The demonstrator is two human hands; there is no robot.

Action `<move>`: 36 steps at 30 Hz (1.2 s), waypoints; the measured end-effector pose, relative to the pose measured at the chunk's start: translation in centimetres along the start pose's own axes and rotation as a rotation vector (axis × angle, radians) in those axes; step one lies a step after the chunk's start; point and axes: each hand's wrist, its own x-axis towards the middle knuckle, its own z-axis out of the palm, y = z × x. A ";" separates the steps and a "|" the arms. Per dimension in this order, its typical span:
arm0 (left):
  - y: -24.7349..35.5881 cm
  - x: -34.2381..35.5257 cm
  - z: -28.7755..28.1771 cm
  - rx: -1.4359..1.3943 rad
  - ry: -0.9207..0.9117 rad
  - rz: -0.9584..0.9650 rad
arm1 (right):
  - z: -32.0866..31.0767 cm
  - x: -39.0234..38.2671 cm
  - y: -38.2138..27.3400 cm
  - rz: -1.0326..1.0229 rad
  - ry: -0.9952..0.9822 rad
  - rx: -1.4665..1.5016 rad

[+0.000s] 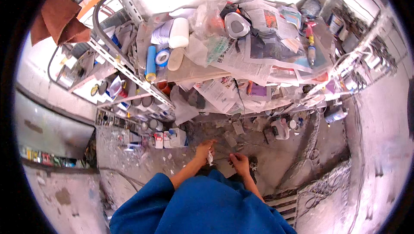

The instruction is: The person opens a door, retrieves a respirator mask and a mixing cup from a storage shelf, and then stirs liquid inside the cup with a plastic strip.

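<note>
Over grimy floor (271,171), holding white scrap (210,158) in half-closed left hand (204,149), droppable if slackened; in curled right hand (239,163), cannot tell.

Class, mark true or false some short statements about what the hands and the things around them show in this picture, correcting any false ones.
1. The left hand holds a small white item. True.
2. The right hand touches the left one. False: a gap separates them.
3. The blue cylinder is left of the blue-and-white tape roll. True.
4. The person's left sleeve is red. False: it is blue.
5. The white boxes are to the right of both hands. False: they are to the left of both.
6. Newspaper sheets lie to the right of the tape roll. True.
</note>
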 end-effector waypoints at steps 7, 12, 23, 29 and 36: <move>-5.1 -5.6 3.6 -0.278 0.299 0.033 | -6.9 4.0 -14.7 -0.253 -0.342 -0.314; -9.5 -11.2 3.0 -0.557 0.480 0.088 | -4.5 9.9 -26.0 -0.507 -0.487 -0.352; -23.7 -16.8 -3.8 -1.155 0.772 0.290 | 11.2 27.0 -62.4 -1.231 0.149 -1.315; -23.1 -17.2 -4.0 -1.161 0.780 0.232 | 12.6 33.8 -60.8 -0.885 0.159 -1.643; -15.1 -16.9 -8.2 -1.106 0.865 0.161 | 12.3 34.5 -60.5 -0.883 0.298 -1.345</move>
